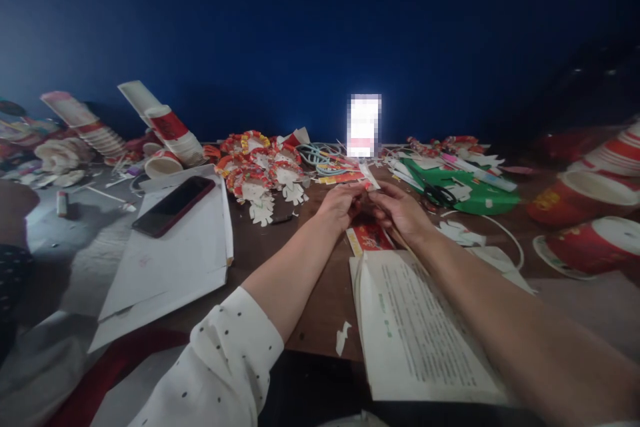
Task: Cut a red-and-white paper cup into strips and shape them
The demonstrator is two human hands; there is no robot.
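Observation:
My left hand (341, 205) and my right hand (401, 211) meet over the middle of the brown table. Between their fingertips they pinch a small white and red paper piece (369, 181); its lower part is hidden by the fingers. Below the hands lies a red printed card (369, 238), partly under an open booklet (420, 327) with printed text. Left of my hands sits a pile of red and orange folded-paper pieces (247, 163), some with white leaf-like cutouts (291, 188). Black-handled scissors (440, 195) rest on a green sheet (470, 190) to the right.
A phone (174, 205) lies on white card sheets (165, 273) at the left. Stacked paper cups (175, 133) lean behind it, and red cups (597, 243) stand at the far right. Markers (480, 172) lie on the green sheet. A dark blue wall (250, 27) closes off the back.

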